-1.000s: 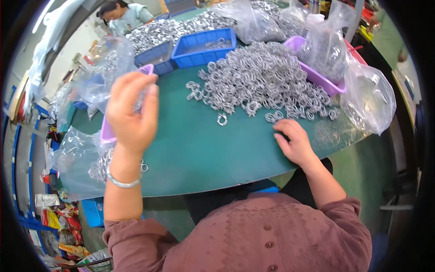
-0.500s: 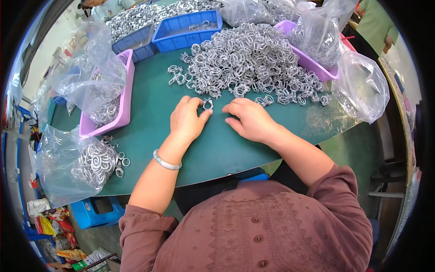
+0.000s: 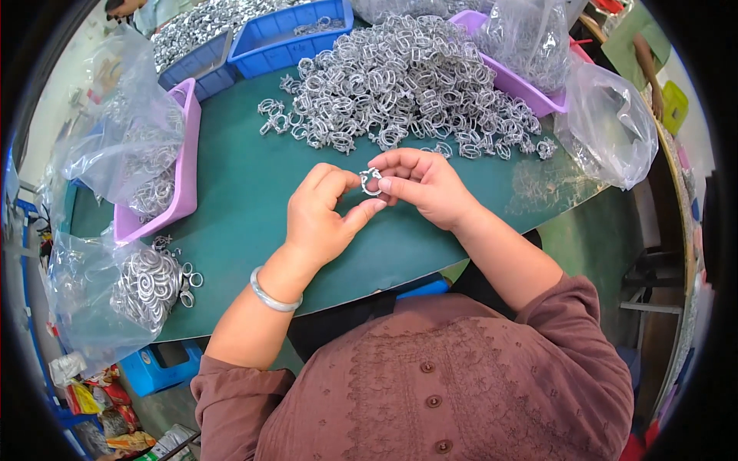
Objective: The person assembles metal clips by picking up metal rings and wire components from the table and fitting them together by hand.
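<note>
Over the green tabletop, a small silver metal ring part [image 3: 370, 182] with little prongs at its top sits between my two hands. My left hand [image 3: 317, 211], with a pale bangle at its wrist, has the index fingertip and thumb closed at the ring's left and lower sides. My right hand [image 3: 430, 188] pinches the ring's right side between thumb and curled fingers. Just beyond my hands spreads a large heap of similar silver ring parts [image 3: 400, 77], several lying loose at its near edge.
To the left stand a purple bin [image 3: 184, 165] with a plastic bag of parts and a pile of plain rings [image 3: 150, 284] in a clear bag. Blue bins [image 3: 288, 48] stand at the back. Another purple bin [image 3: 526, 88] and a clear bag [image 3: 607, 127] sit right; other people are beyond.
My right hand has come left to the ring and now pinches it with the left hand, which held it alone before. The view has shifted slightly.
</note>
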The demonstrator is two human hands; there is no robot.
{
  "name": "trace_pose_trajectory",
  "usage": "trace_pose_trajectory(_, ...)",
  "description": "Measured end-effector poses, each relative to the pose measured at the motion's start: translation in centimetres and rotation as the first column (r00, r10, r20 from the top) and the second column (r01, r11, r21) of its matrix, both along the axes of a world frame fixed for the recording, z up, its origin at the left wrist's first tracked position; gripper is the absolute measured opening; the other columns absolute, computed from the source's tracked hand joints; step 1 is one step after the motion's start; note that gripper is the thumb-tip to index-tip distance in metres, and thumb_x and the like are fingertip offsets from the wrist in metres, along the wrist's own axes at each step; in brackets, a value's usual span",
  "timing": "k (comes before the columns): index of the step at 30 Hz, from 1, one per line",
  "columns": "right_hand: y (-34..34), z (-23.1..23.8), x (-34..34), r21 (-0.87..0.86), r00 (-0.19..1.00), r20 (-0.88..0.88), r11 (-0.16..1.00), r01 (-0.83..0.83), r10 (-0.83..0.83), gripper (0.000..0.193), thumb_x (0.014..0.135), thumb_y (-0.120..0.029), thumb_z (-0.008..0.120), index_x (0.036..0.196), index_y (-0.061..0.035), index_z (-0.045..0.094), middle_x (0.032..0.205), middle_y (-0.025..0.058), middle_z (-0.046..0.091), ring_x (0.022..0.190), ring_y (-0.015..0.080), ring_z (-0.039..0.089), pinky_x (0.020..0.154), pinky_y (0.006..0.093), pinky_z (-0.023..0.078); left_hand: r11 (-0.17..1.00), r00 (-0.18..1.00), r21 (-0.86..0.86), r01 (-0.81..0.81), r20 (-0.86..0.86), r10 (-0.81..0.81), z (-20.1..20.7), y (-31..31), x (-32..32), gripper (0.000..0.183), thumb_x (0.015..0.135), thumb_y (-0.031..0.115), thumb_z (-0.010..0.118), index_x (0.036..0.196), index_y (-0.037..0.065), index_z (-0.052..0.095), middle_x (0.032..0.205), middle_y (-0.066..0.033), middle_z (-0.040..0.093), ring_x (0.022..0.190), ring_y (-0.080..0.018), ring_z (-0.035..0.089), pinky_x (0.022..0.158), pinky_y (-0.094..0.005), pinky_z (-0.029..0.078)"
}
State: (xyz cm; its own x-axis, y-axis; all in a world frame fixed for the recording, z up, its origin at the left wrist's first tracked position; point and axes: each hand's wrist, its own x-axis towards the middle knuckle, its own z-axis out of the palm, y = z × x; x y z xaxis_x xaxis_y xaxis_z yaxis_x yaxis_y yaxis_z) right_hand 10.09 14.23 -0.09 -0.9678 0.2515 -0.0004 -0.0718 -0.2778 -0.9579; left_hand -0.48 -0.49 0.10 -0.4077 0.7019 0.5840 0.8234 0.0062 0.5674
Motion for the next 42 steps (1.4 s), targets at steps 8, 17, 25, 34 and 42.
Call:
trace_pose_trajectory(8, 0.4, 0.2, 0.1, -0.084, 0.995, 0.060, 0.994, -0.074, 0.079, 0.025, 0.083, -0.007, 0.058, 0.105, 0.0020, 0.054, 0.085, 0.0075, 0.063, 0.070, 0.0112, 0.059, 0.062, 0.0231, 0.049, 0.981, 0.745, 0.056, 0.186, 0.642, -0.178, -0.4, -0.3, -0.8, 0.022, 0.077, 0.006, 0.064, 0.097, 0.001, 0.057, 0.080, -0.0012, 0.052, 0.067, -0.0065, 0.050, 0.060, -0.0193, 0.043)
trace_pose_trajectory(17, 0.5, 0.1, 0.2, -0.120, 0.987, 0.073, 0.984, -0.134, 0.143, 0.029, 0.083, -0.006, 0.057, 0.110, 0.0013, 0.050, 0.088, 0.0085, 0.063, 0.072, 0.0133, 0.060, 0.065, 0.0244, 0.049, 0.955, 0.466, 0.073, 0.286, 0.861, -0.205, -0.1, -0.5, -0.9, 0.015, 0.084, 0.004, 0.056, 0.099, -0.001, 0.057, 0.085, -0.0046, 0.061, 0.071, -0.0070, 0.054, 0.064, -0.0200, 0.045)
trace_pose_trajectory(25, 0.3, 0.1, 0.3, -0.101, 0.977, 0.086, 0.978, -0.184, 0.193, 0.022, 0.083, -0.009, 0.057, 0.102, 0.0015, 0.054, 0.087, 0.0087, 0.062, 0.071, 0.0121, 0.059, 0.063, 0.0228, 0.047, 0.964, 0.662, 0.157, 0.215, 0.702, -0.262, 0.1, -0.5, -0.3, 0.012, 0.084, 0.001, 0.055, 0.095, -0.002, 0.058, 0.085, -0.0043, 0.059, 0.074, -0.0086, 0.057, 0.063, -0.0200, 0.046)
trace_pose_trajectory(34, 0.4, 0.4, 0.4, -0.091, 0.983, 0.092, 0.984, -0.152, 0.161, 0.017, 0.083, -0.010, 0.057, 0.097, 0.0014, 0.057, 0.084, 0.0079, 0.063, 0.068, 0.0113, 0.059, 0.060, 0.0218, 0.047, 0.943, 0.644, 0.196, 0.270, 0.691, -0.328, -0.1, -0.5, -0.3, 0.016, 0.083, -0.002, 0.054, 0.099, -0.004, 0.057, 0.090, -0.0052, 0.057, 0.079, -0.0096, 0.057, 0.068, -0.0213, 0.047)
trace_pose_trajectory(42, 2.6, 2.7, 4.0, 0.385, 0.948, -0.217, 0.872, 0.303, -0.234, 0.018, 0.079, -0.003, 0.060, 0.096, 0.0002, 0.059, 0.082, 0.0026, 0.061, 0.070, 0.0079, 0.056, 0.065, 0.0219, 0.046, 0.991, 0.735, 0.046, 0.127, 0.666, -0.125, -1.0, -0.7, -1.3, 0.020, 0.084, 0.005, 0.055, 0.104, 0.001, 0.057, 0.084, -0.0018, 0.057, 0.071, -0.0080, 0.055, 0.062, -0.0199, 0.044)
